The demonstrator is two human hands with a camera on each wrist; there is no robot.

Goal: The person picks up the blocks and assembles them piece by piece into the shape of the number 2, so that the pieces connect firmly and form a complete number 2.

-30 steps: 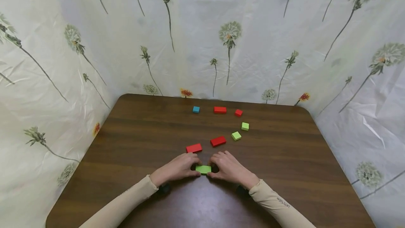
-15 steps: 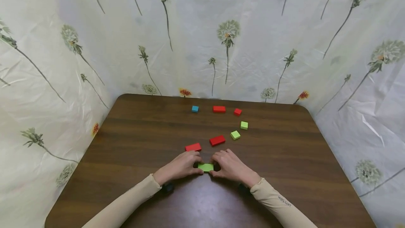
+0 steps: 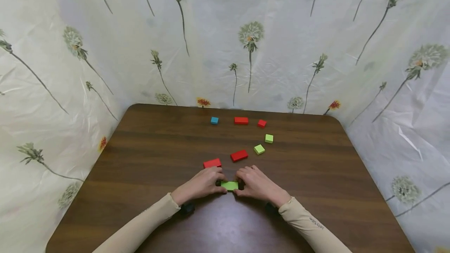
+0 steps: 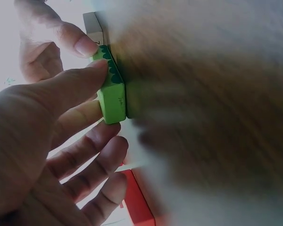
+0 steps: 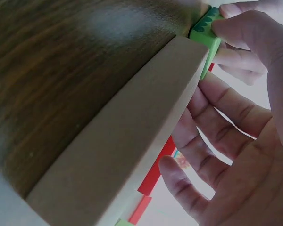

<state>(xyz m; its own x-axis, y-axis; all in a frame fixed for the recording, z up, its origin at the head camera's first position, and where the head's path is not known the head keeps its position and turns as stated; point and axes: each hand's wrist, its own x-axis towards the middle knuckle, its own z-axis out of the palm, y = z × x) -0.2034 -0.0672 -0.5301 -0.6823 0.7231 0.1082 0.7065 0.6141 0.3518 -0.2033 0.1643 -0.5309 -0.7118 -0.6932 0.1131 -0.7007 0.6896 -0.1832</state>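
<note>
Low over the front middle of the table lies a green block [image 3: 229, 186] with a dark green scalloped edge on one side. My left hand [image 3: 202, 184] pinches its left end between thumb and fingers. At the right end, my right hand [image 3: 258, 184] pinches the same block. In the left wrist view the green block [image 4: 112, 89] shows its plain end, and the other fingers fan out below it. Just beyond the left fingers sits a long red block [image 3: 212, 163]. A pale block-like piece [image 5: 127, 113] fills much of the right wrist view; the head view does not show it.
Another long red block [image 3: 239, 155] and two lime blocks [image 3: 259, 149] lie ahead of the right hand. Farther back are a blue block [image 3: 214, 120], a long red one [image 3: 241, 120] and a small red one [image 3: 261, 123]. A flowered curtain [image 3: 211, 42] surrounds the brown table [image 3: 158, 143].
Both hands have shifted slightly right with the green block between them, mostly in the first half second. The head view has turned a little. The other blocks stay put.
</note>
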